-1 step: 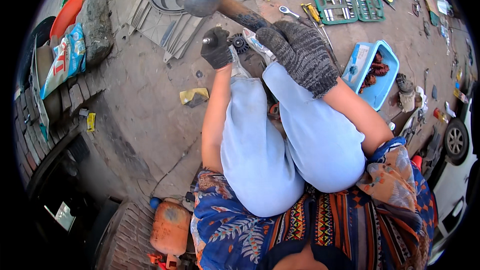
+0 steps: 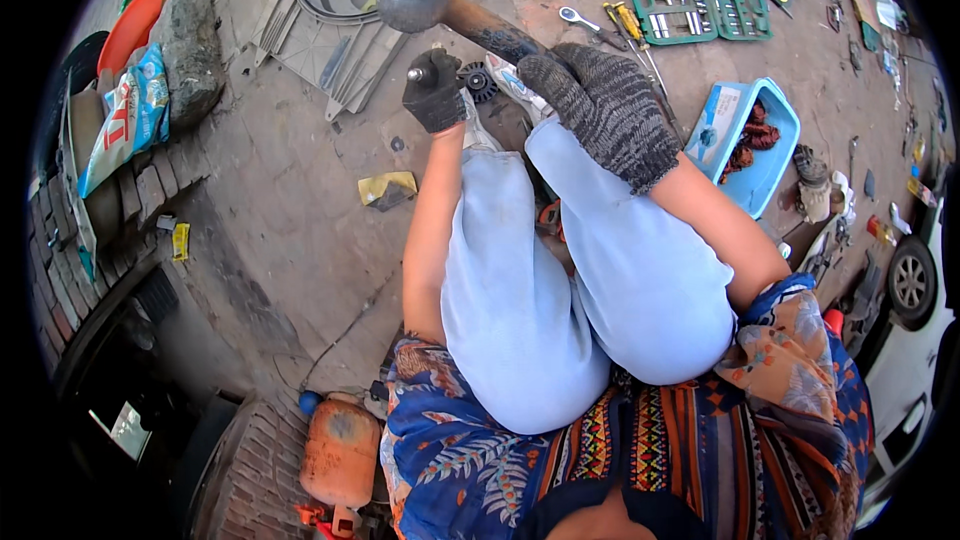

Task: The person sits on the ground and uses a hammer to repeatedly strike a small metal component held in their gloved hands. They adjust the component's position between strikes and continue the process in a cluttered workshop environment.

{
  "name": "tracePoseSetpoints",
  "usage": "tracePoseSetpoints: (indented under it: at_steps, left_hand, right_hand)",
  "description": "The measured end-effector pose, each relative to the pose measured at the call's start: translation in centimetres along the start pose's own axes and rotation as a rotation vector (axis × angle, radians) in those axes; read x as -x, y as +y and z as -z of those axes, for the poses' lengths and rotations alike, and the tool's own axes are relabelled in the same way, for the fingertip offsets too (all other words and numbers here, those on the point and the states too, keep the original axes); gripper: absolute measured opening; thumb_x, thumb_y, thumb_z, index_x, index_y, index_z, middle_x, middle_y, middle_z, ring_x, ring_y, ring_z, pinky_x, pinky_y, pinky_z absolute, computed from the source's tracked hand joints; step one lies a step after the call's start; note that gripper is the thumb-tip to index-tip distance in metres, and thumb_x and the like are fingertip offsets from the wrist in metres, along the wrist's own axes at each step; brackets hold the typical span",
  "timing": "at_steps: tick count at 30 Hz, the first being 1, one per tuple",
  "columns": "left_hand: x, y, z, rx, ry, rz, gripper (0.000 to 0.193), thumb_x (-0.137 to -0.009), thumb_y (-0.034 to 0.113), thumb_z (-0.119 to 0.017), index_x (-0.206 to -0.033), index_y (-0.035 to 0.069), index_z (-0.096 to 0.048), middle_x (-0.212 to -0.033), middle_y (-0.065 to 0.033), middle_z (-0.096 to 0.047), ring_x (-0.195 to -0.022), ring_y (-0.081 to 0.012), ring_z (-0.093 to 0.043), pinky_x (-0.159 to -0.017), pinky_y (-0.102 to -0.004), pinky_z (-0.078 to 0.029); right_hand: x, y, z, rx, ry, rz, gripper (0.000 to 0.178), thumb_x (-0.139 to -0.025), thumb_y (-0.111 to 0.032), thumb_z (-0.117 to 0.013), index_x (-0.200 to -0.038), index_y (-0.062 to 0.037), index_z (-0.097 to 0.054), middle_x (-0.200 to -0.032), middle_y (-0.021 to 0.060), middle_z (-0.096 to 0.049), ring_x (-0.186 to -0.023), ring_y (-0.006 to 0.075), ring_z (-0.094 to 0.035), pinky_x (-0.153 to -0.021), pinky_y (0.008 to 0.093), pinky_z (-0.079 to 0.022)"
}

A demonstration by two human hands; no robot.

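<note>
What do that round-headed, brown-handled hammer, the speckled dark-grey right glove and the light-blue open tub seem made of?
Hammer: matte grey head, rubber or dulled metal, I can't tell which; handle probably wood, brown with dark patches.
Right glove: probably knitted yarn, soft and matte, given its ribbed, speckled texture.
Tub: likely smooth plastic, from its even colour.

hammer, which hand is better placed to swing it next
Probably the right: the right hand already holds the hammer by its handle, with the head end free. The left hand looks occupied, closed around a metal piece whose shiny end shows.
</note>
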State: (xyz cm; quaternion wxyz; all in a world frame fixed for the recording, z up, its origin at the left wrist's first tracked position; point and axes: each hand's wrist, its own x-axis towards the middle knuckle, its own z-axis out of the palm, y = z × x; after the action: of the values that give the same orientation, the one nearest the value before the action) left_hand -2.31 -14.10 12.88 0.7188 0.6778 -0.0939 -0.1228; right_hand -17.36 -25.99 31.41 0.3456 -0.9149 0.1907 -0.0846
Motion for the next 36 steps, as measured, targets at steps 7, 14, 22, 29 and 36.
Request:
tracePoseSetpoints:
  at_steps: [7, 14, 22, 29, 36]
  left_hand:
    - [0.0, -0.9, 0.3, -0.012, 0.042, 0.003, 0.015, -0.085, 0.015, -0.061, -0.084, 0.000, -0.060, -0.067, -0.0084, -0.064, -0.054, -0.0116, -0.057, -0.047, -0.0246, -0.045]
    - [-0.5, -2.5, 0.6, -0.059, 0.009, -0.045, 0.015, -0.086, 0.015, -0.061, -0.084, 0.001, -0.060, -0.068, -0.0077, -0.064, -0.055, -0.0116, -0.057, -0.046, -0.0238, -0.045]
    - [-0.5, -2.5, 0.4, -0.047, -0.006, -0.060, 0.012, -0.085, 0.013, -0.062, -0.081, 0.002, -0.060, -0.068, -0.0062, -0.063, -0.053, -0.0108, -0.056, -0.044, -0.0228, -0.043]
    - [-0.4, -2.3, 0.4, -0.073, -0.014, 0.017, 0.011, -0.084, 0.011, -0.063, -0.086, 0.001, -0.061, -0.069, -0.0060, -0.063, -0.061, -0.0122, -0.058, -0.055, -0.0263, -0.046]
    - [-0.9, -3.3, 0.6, -0.382, -0.052, -0.236, 0.012, -0.082, 0.013, -0.062, -0.083, 0.001, -0.062, -0.070, -0.0078, -0.064, -0.061, -0.0184, -0.060, -0.057, -0.0306, -0.047]
  right_hand:
    - [0.2, 1.1, -0.6, 0.220, 0.092, 0.228, 0.027, -0.088, -0.021, -0.051, -0.114, -0.0162, -0.058, -0.092, 0.0164, -0.060, -0.080, 0.0292, -0.061, -0.068, 0.0400, -0.049]
    - [-0.4, 0.2, -0.2, -0.080, -0.016, -0.097, 0.041, -0.089, -0.040, -0.049, -0.098, -0.0010, -0.061, -0.084, 0.0212, -0.061, -0.077, 0.0352, -0.060, -0.070, 0.0415, -0.047]
    - [-0.2, 0.6, -0.8, 0.102, 0.066, 0.119, 0.036, -0.090, -0.039, -0.047, -0.101, -0.0076, -0.062, -0.082, 0.0178, -0.061, -0.078, 0.0322, -0.061, -0.069, 0.0409, -0.047]
    - [-0.2, 0.5, -0.3, 0.063, -0.154, -0.058, 0.029, -0.085, -0.012, -0.051, -0.114, -0.0122, -0.058, -0.093, 0.0162, -0.060, -0.085, 0.0322, -0.059, -0.078, 0.0416, -0.047]
    - [-0.1, 0.9, -1.1, 0.088, 0.040, 0.141, 0.032, -0.090, -0.035, -0.049, -0.106, -0.0111, -0.061, -0.084, 0.0181, -0.061, -0.076, 0.0320, -0.060, -0.068, 0.0413, -0.047]
